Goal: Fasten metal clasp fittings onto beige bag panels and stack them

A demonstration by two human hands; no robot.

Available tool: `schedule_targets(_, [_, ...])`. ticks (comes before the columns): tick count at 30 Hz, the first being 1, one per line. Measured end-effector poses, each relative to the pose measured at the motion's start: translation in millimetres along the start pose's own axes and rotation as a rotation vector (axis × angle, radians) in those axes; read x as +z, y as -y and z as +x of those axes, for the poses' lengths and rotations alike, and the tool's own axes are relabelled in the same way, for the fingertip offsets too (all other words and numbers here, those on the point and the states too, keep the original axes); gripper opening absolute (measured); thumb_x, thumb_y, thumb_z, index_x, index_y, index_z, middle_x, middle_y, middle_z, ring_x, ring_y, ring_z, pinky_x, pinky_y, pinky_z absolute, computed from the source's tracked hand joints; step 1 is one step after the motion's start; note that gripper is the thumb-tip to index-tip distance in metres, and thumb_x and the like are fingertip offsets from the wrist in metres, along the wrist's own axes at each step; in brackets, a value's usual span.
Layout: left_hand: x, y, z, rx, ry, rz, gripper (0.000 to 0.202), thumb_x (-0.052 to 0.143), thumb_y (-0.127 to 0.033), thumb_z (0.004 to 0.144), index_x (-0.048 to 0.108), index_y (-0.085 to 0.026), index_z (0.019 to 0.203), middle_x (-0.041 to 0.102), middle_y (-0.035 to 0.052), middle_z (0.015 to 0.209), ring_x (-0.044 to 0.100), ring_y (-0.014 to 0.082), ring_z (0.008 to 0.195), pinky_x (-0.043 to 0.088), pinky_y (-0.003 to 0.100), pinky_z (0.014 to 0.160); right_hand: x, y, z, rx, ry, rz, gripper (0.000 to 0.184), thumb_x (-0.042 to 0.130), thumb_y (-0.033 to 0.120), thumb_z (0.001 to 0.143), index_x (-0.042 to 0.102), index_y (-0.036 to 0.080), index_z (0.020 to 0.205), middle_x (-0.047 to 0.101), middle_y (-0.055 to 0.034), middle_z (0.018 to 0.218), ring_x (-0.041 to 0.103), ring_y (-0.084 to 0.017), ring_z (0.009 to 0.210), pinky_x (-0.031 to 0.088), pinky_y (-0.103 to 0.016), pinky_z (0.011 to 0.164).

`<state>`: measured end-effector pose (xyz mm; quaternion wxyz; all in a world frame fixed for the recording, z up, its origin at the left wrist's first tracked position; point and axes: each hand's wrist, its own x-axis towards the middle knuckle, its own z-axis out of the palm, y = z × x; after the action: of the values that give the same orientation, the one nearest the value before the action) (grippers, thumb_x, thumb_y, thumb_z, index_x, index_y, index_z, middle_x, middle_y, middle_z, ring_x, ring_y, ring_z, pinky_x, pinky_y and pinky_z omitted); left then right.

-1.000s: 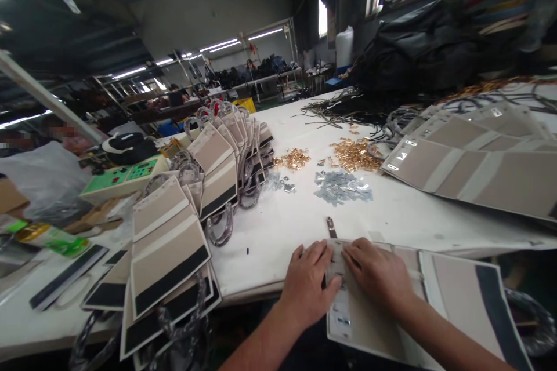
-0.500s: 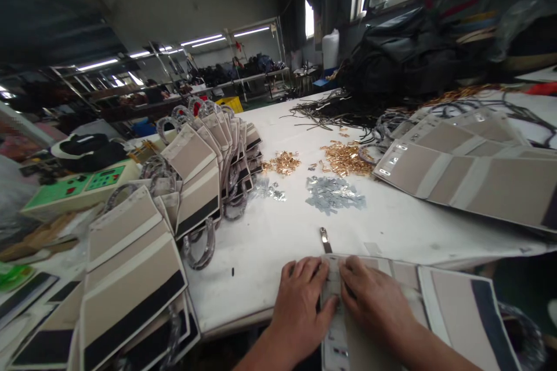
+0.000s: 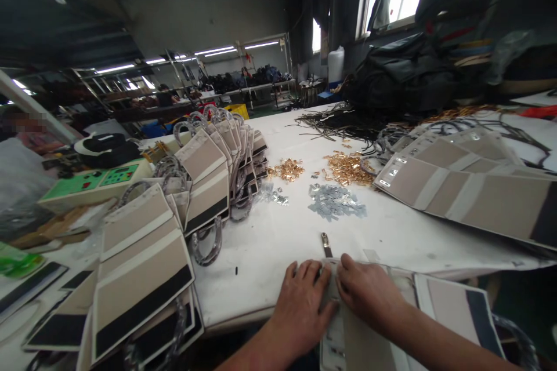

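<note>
A beige bag panel [image 3: 365,339] with pale bands and a dark end strip lies at the table's near edge. My left hand [image 3: 300,304] rests on the panel's left border, fingers stretched and slightly apart, thumb lying over it. Just beside it, my right hand [image 3: 372,295] has its fingers curled and pressed down at the top of the same border. Anything inside those fingers is hidden. A small metal tool [image 3: 326,244] lies just beyond the panel's top edge. A plastic-wrapped handle [image 3: 520,339] hangs at the panel's right end.
Piles of gold clips [image 3: 348,168] and flat silver plates [image 3: 335,202] lie mid-table. Stacked beige panels [image 3: 143,278] with wrapped handles crowd the left; more panels [image 3: 487,191] overlap at the right. Black cords [image 3: 326,122] spread at the back. A green-topped machine [image 3: 100,179] stands far left.
My right hand has shifted slightly and its fingers are more curled at the panel's border. My left hand stays almost in place. The whole view has tilted a little.
</note>
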<state>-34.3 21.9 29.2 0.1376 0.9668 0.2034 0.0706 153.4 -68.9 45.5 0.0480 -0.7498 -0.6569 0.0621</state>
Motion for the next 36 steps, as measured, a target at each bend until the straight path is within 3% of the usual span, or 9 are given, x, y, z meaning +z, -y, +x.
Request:
schedule_targets(3, [3.2,3,-4,-0.011,-0.036,-0.041,0.063,0.053,-0.059,0.105,0.043,-0.032,0.160,0.055,0.0058,0.158,0.047,0.0296,0.147,0.028,0.056,0.129,-10,-37,16,0.069,-0.052,0.168,0.029,0.057,0.036,0.103,0.083,0.027,0.093,0.078,-0.0039,0.100,0.075,-0.021,0.083,0.050,-0.028,0.073])
schedule_targets(5, [5.1,4,-5,-0.017,-0.067,-0.062,0.062,0.056,-0.059,0.103,0.046,-0.032,0.158,0.056,0.0051,0.157,0.048,0.0292,0.145,0.028,0.055,0.129,-14,-76,34,0.209,-0.132,0.192,0.028,0.058,0.042,0.102,0.084,0.033,0.106,0.079,-0.0014,0.111,0.074,-0.021,0.095,0.050,-0.028,0.079])
schedule_targets(8, [7.8,4,-6,-0.018,-0.111,-0.093,0.061,0.058,-0.060,0.102,0.050,-0.033,0.156,0.059,0.0044,0.154,0.051,0.0290,0.142,0.030,0.055,0.128,-17,-135,67,0.376,-0.150,0.134,0.037,0.056,0.042,0.099,0.082,0.031,0.123,0.076,-0.0063,0.129,0.073,-0.029,0.109,0.052,-0.034,0.081])
schedule_targets(10, [9.3,4,-6,-0.023,-0.139,-0.122,0.059,0.058,-0.060,0.102,0.051,-0.034,0.154,0.060,0.0032,0.153,0.053,0.0279,0.140,0.030,0.054,0.127,-15,-166,85,0.454,-0.136,0.118,0.040,0.056,0.041,0.098,0.082,0.029,0.126,0.078,-0.0094,0.126,0.074,-0.031,0.107,0.053,-0.035,0.079])
schedule_targets(13, [10.2,4,-5,-0.035,-0.163,-0.165,0.057,0.060,-0.060,0.101,0.053,-0.035,0.152,0.063,0.0013,0.149,0.054,0.0262,0.138,0.032,0.052,0.126,-7,-193,102,0.495,-0.097,0.117,0.038,0.057,0.043,0.096,0.085,0.030,0.118,0.081,-0.0098,0.116,0.076,-0.031,0.098,0.053,-0.034,0.075])
schedule_targets(20, [5.4,0,-2,-0.048,-0.117,-0.170,0.058,0.062,-0.056,0.100,0.054,-0.031,0.152,0.063,0.0041,0.149,0.053,0.0286,0.139,0.031,0.054,0.125,4,-214,112,0.463,-0.048,0.109,0.041,0.056,0.049,0.095,0.084,0.029,0.117,0.078,-0.0107,0.123,0.072,-0.035,0.104,0.054,-0.040,0.081])
schedule_targets(24, [5.8,-1,-2,-0.043,-0.125,-0.168,0.059,0.063,-0.054,0.099,0.054,-0.030,0.152,0.064,0.0033,0.149,0.053,0.0278,0.138,0.031,0.053,0.124,4,-219,117,0.401,-0.030,0.138,0.045,0.057,0.051,0.094,0.083,0.029,0.123,0.079,-0.0110,0.115,0.073,-0.034,0.100,0.055,-0.040,0.086])
schedule_targets(30, [6.6,-2,-4,-0.052,-0.146,-0.162,0.061,0.064,-0.054,0.097,0.054,-0.031,0.153,0.065,0.0031,0.148,0.054,0.0275,0.136,0.033,0.050,0.123,4,-218,120,0.345,-0.051,0.169,0.038,0.057,0.050,0.089,0.086,0.028,0.100,0.080,-0.0099,0.113,0.073,-0.036,0.100,0.054,-0.043,0.087])
schedule_targets(36, [3.5,-3,-4,-0.061,-0.135,-0.153,0.062,0.064,-0.055,0.097,0.055,-0.031,0.153,0.065,0.0031,0.148,0.055,0.0278,0.136,0.034,0.051,0.122,-16,-209,115,0.331,-0.021,0.231,0.033,0.061,0.049,0.084,0.081,0.023,0.087,0.080,-0.0121,0.092,0.073,-0.035,0.087,0.053,-0.041,0.077])
